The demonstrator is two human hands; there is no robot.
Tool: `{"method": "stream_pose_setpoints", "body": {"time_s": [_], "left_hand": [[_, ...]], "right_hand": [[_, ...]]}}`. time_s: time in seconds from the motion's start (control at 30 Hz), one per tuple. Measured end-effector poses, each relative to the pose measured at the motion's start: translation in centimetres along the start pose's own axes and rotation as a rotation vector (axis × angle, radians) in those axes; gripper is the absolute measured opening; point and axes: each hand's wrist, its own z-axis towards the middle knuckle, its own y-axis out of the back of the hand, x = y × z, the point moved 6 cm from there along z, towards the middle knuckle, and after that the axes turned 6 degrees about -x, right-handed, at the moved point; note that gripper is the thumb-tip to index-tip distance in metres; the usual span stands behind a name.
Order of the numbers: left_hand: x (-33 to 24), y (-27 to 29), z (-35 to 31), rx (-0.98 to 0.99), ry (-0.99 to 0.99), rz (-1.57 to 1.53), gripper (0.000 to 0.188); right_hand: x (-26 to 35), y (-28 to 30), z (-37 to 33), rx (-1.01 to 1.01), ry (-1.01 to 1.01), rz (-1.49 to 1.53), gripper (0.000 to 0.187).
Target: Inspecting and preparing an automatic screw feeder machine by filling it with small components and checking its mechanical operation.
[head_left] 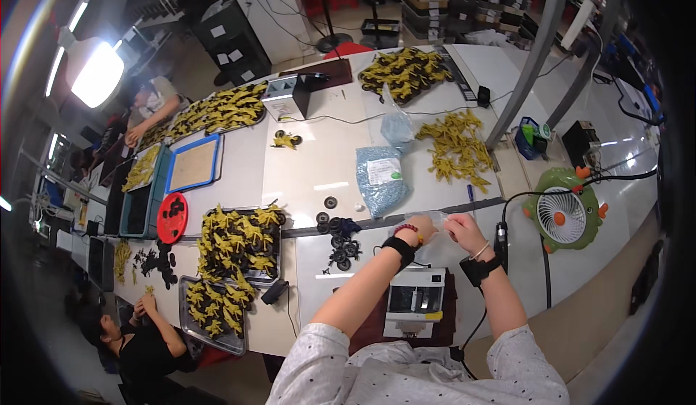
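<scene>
Both my hands are close together above the white table, closed on a piece of clear thin plastic, seemingly a small bag. My left hand pinches its left side; my right hand grips the right side. Just beyond them lies a clear bag of light blue pellets with a white label. A smaller, partly filled pellet bag leans behind it. Below my wrists stands a small white machine with a dark window. Black wheels lie left of my left forearm.
Loose yellow toy parts and a blue pen lie beyond my hands. A green fan with cables stands right, near a metal post. Trays of yellow-black toy motorcycles stand left. A co-worker sits lower left.
</scene>
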Motion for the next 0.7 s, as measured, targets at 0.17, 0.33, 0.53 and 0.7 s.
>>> {"method": "stream_pose_setpoints", "body": {"time_s": [0.17,0.33,0.53,0.7], "left_hand": [[0.5,-1.2,0.5,0.014,0.050,0.151,0.028],[0.2,-0.4,0.2,0.036,0.044,0.107,0.030],[0.1,0.6,0.2,0.020,0.079,0.064,0.032],[-1.6,2.7,-0.6,-0.068,0.126,0.040,0.025]], "right_hand": [[0.3,-0.4,0.6,0.020,0.032,-0.044,0.026],[0.7,-0.3,0.3,-0.020,-0.006,-0.073,0.027],[0.5,-0.4,-0.4,-0.061,-0.044,0.021,0.029],[-0.2,0.3,-2.8,-0.149,-0.142,0.134,0.033]]}}
